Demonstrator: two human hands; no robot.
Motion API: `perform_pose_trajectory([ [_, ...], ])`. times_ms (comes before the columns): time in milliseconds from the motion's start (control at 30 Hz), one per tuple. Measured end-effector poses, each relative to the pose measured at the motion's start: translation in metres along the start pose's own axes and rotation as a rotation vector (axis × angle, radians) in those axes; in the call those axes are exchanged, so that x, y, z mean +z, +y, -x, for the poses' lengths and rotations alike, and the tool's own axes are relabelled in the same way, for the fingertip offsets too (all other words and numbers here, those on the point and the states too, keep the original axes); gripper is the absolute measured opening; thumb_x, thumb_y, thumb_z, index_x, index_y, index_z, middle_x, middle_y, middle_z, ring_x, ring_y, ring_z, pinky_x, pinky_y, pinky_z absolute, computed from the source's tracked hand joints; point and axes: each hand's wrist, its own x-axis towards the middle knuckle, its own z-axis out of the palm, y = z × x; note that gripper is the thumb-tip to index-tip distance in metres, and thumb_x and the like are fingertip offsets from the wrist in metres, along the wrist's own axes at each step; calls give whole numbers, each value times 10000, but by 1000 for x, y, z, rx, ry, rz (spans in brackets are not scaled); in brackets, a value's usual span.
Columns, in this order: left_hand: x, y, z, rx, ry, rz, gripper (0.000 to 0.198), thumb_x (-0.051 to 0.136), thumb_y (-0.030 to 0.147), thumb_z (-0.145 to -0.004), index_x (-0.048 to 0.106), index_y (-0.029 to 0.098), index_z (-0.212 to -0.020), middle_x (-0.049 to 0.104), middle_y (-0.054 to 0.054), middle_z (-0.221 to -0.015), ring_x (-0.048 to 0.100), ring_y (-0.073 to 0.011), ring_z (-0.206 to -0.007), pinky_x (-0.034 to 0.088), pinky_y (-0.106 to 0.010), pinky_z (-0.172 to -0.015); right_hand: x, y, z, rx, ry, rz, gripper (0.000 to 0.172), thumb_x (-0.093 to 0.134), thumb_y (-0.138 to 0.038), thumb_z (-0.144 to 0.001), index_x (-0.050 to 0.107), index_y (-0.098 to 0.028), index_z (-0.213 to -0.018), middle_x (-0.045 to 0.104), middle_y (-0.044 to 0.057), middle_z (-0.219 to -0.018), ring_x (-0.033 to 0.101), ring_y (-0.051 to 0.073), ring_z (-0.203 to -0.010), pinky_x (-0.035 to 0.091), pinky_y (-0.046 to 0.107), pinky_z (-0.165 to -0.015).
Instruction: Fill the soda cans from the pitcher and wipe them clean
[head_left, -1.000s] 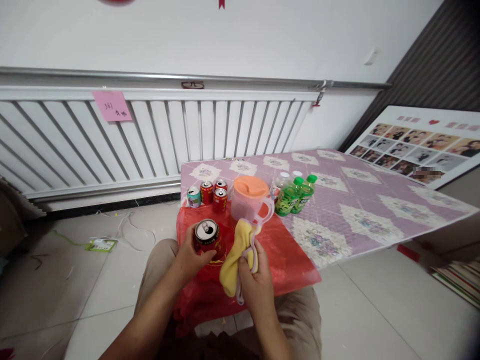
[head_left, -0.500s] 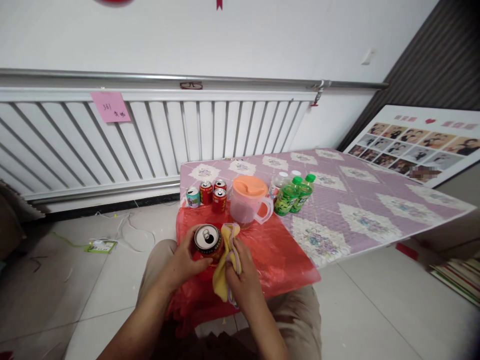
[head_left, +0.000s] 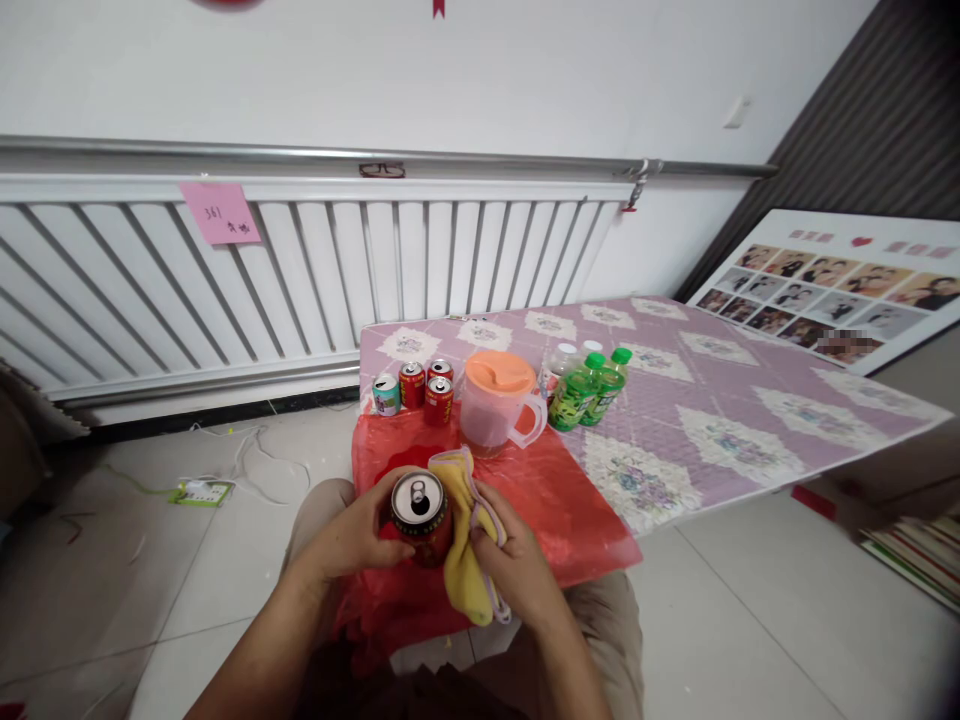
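Note:
My left hand (head_left: 365, 532) is wrapped round the left side of an opened drinks can (head_left: 430, 545), dark red with a black-and-gold rim. The can stands nearly upright, its silver top facing me. In my right hand (head_left: 517, 557) is a yellow cloth (head_left: 463, 560) with a purple edge. The cloth lies against the can's right side. Both hands are over a red plastic sheet (head_left: 577, 530) that covers the near part of the table. Just beyond them stands a clear pitcher (head_left: 486, 425) with an orange lid.
Several small cans (head_left: 439, 402), red and one teal, stand left of the pitcher. Green-capped bottles (head_left: 576, 398) and white-capped ones are to its right. A floral tablecloth (head_left: 697, 400) reaches far right. Behind is a white radiator (head_left: 315, 270). A cable (head_left: 259, 465) lies on the floor.
The can has come slightly down and toward me in my left hand. My right hand and the cloth have shifted a little to the right, and the cloth is more spread along the can.

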Motion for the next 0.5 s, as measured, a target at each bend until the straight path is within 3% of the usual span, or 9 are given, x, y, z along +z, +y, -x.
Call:
perform_pose_trajectory([
  [267,0,1,-2,57,27,64,851,875,520,-619,558,195,-1339,622,-146,-1334,548,-367,-1282,418,-478,-1119,12,18,5,322,17,-506,553,775,-363,-729,653,-256,-1257,730,88,-1216,722,279,-1012,561,475,-902],
  [500,5,-1,-8,72,152,88,842,898,446,-616,529,197,-1331,638,-144,-1300,549,-362,-1279,418,-472,-1115,36,6,11,467,-172,-723,623,800,-408,-719,626,-281,-1304,760,66,-1113,732,293,-992,565,445,-848],
])
